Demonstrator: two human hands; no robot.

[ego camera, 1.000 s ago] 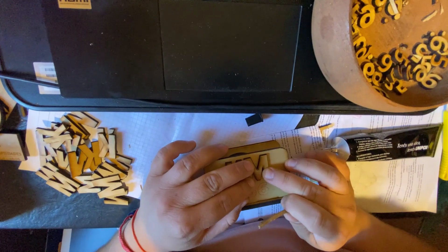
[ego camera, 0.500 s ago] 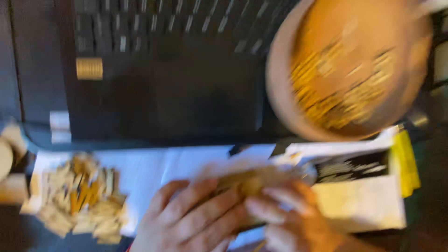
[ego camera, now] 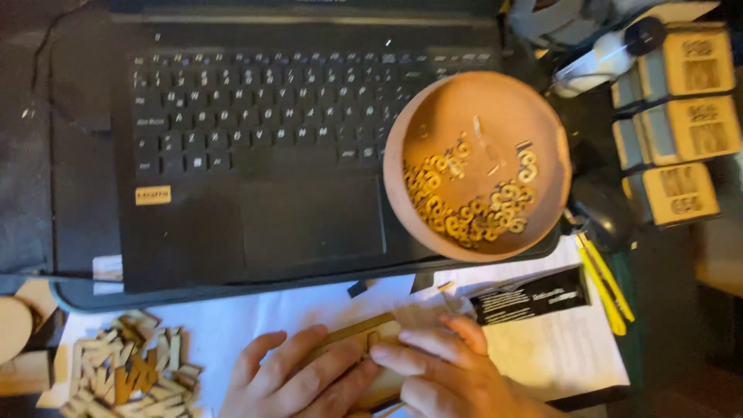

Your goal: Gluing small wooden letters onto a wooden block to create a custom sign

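My left hand [ego camera: 298, 379] lies flat on a small wooden plaque [ego camera: 364, 334] at the bottom edge of the head view, fingers spread over it. From the right, my right hand [ego camera: 437, 371] presses fingertips onto the same plaque. Both hands cover most of the plaque, which rests on white paper [ego camera: 542, 348]. A pile of small wooden letter pieces [ego camera: 128, 368] lies left of my left hand.
A black laptop [ego camera: 255, 147] fills the upper middle. A round terracotta bowl [ego camera: 480, 101] with several small wooden number pieces sits on its right corner. A black tube [ego camera: 530, 296], yellow-handled pliers [ego camera: 604, 282] and wooden boxes [ego camera: 689, 124] lie to the right.
The view has tilted upward, so the laptop keyboard and whole bowl show. Both hands stay on the plaque, now at the bottom edge.
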